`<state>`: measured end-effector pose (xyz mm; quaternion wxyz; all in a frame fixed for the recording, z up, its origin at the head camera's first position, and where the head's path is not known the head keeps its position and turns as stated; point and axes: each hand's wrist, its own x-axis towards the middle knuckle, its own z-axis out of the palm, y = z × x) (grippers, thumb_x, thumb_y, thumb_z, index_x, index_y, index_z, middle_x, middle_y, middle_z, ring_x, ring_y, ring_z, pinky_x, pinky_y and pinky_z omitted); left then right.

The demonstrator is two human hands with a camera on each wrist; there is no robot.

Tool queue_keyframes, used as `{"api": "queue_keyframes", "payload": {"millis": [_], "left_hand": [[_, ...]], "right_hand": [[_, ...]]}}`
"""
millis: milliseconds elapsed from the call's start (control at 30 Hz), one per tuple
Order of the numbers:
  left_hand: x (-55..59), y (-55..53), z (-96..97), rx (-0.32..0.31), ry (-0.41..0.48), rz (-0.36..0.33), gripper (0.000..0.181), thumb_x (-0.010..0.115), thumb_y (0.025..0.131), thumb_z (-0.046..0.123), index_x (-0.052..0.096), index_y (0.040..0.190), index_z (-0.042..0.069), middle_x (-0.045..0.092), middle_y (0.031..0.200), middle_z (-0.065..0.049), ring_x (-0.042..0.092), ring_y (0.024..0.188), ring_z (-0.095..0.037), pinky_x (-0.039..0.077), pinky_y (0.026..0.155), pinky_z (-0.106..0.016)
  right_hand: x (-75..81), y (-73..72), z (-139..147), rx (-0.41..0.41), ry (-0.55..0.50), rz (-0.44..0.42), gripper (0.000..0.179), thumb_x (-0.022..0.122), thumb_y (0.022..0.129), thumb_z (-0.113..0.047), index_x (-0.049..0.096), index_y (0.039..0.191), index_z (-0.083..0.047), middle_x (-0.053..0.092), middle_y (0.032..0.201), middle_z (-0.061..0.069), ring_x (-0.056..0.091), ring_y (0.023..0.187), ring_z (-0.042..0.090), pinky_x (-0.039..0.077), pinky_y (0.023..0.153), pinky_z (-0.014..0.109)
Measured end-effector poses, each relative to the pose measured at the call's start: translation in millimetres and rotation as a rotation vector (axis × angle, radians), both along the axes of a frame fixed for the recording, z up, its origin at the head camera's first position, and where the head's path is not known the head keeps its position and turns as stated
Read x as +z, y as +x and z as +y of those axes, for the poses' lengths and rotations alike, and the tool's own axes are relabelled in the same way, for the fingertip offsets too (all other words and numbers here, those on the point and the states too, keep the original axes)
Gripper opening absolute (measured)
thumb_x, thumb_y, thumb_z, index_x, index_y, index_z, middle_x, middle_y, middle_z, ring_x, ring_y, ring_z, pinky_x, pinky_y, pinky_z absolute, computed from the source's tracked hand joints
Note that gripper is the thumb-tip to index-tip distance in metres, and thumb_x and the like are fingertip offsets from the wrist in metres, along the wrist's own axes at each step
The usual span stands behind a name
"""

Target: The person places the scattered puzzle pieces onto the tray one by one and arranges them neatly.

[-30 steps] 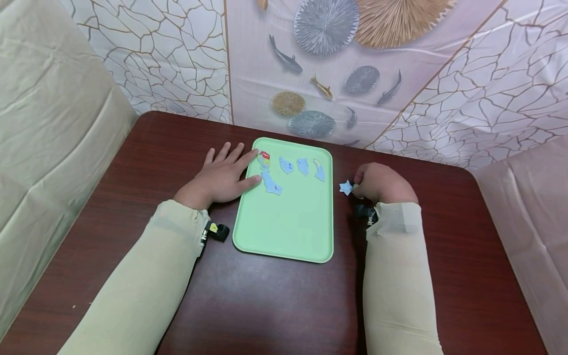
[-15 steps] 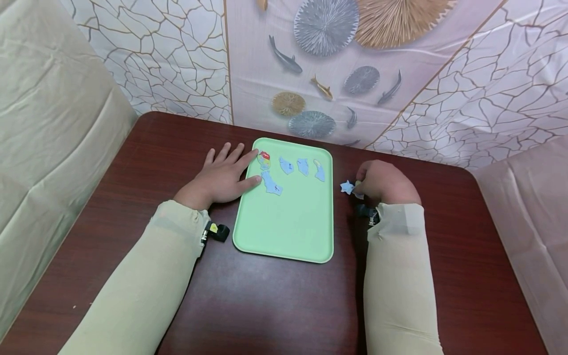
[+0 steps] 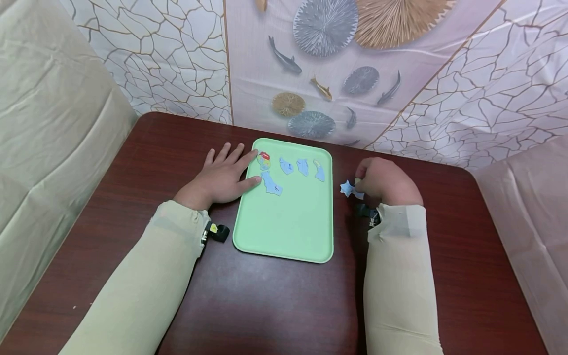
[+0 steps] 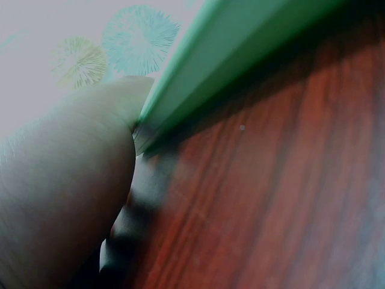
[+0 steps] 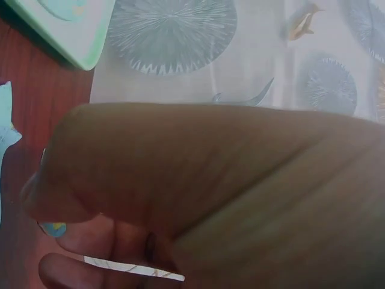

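On the reddish-brown table (image 3: 266,305), just beyond the right rim of the green tray (image 3: 288,222), a small blue-and-yellow puzzle piece (image 5: 55,229) appeared to be pinched between the thumb and a finger of the right hand (image 3: 386,180). Beside those fingertips a star-shaped puzzle piece (image 3: 346,188) was laid flat, with a blue strip (image 3: 358,195) exposed next to it; whether that strip belonged to the pinched piece could not be told. The tray's left side was touched by the left hand (image 3: 217,180), spread with straight fingers and nothing gripped. Near the tray's far left corner a red-and-yellow puzzle piece (image 3: 264,160) was placed, with a long blue puzzle piece (image 3: 271,185) just below, and three blue puzzle pieces (image 3: 302,166) were spaced in a row rightward. Such flat pieces were probably best raised by one edge, with the star left undisturbed; the tray was best steadied lightly, so that nothing near the left fingertips was nudged.
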<state>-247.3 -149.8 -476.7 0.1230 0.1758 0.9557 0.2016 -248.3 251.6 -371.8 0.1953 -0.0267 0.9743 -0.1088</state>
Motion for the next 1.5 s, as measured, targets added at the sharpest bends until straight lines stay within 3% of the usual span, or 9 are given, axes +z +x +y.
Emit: {"api": "queue_keyframes", "payload": {"millis": [533,700,833,933,1067,1167,1300,1500], "left_hand": [[1.1,0.2,0.2,0.001,-0.002,0.004,0.085,0.039,0.112,0.078,0.012,0.183,0.04,0.003,0.192,-0.013,-0.008,0.177,-0.045,-0.006,0.137,-0.074],[0.9,0.5,0.3,0.002,-0.001,0.003,0.084,0.039,0.112,0.077,0.012,0.183,0.04,0.003,0.192,-0.014,-0.008,0.177,-0.045,-0.006,0.137,-0.074],[0.6,0.4,0.4,0.0,0.0,0.001,0.084,0.039,0.112,0.077,0.012,0.183,0.039,0.003,0.191,-0.014,-0.008,0.177,-0.045,-0.006,0.137,-0.074],[0.8,0.2,0.5,-0.001,-0.001,0.001,0.085,0.039,0.112,0.077,0.011,0.183,0.039,0.002,0.192,-0.013,-0.008,0.177,-0.045,-0.007,0.137,-0.074],[1.7,0.2,0.5,-0.001,0.0,0.002,0.085,0.039,0.112,0.078,0.012,0.183,0.039,0.003,0.191,-0.014,-0.008,0.177,-0.045,-0.006,0.137,-0.074],[2.0,0.1,0.5,0.0,-0.003,0.002,0.085,0.039,0.112,0.078,0.012,0.183,0.039,0.003,0.191,-0.014,-0.008,0.177,-0.045,-0.006,0.137,-0.074],[1.7,-0.2,0.7,0.0,-0.01,0.003,0.085,0.039,0.112,0.077,0.012,0.183,0.039,0.003,0.191,-0.014,-0.008,0.177,-0.045,-0.006,0.137,-0.074],[1.4,-0.1,1.1,0.0,-0.013,0.002,0.085,0.039,0.112,0.077,0.012,0.183,0.039,0.002,0.191,-0.014,-0.008,0.177,-0.045,-0.006,0.137,-0.074]], "right_hand": [[14.1,11.1,-19.1,0.006,-0.077,0.019,0.018,0.069,0.098,-0.012,0.069,0.116,-0.011,0.073,0.099,0.012,0.072,0.066,0.032,0.06,0.06,0.042],[14.5,11.5,-24.0,0.042,-0.069,0.062,0.018,0.069,0.097,-0.012,0.071,0.115,-0.012,0.074,0.103,0.012,0.074,0.064,0.033,0.06,0.07,0.045],[12.5,10.2,-29.8,0.109,-0.052,0.122,0.019,0.072,0.095,-0.011,0.075,0.114,-0.011,0.076,0.108,0.011,0.073,0.084,0.03,0.058,0.088,0.049],[10.3,9.6,-35.7,0.154,-0.063,0.171,0.02,0.073,0.094,-0.009,0.077,0.114,-0.011,0.075,0.107,0.009,0.068,0.097,0.029,0.056,0.094,0.051],[6.2,9.2,-45.3,0.229,-0.077,0.233,0.013,0.07,0.092,-0.003,0.074,0.103,-0.01,0.062,0.089,0.006,0.059,0.088,0.026,0.05,0.086,0.046],[2.8,9.0,-52.6,0.271,-0.085,0.256,0.015,0.069,0.092,-0.003,0.075,0.104,-0.01,0.059,0.084,0.005,0.056,0.085,0.024,0.049,0.084,0.044],[0.2,9.0,-60.7,0.288,-0.098,0.244,0.026,0.073,0.095,-0.007,0.081,0.12,-0.01,0.074,0.1,0.007,0.067,0.097,0.025,0.057,0.095,0.047],[-1.7,9.4,-67.6,0.301,-0.1,0.227,0.028,0.075,0.098,-0.009,0.081,0.125,-0.011,0.081,0.117,0.009,0.074,0.111,0.027,0.059,0.104,0.05]]}}
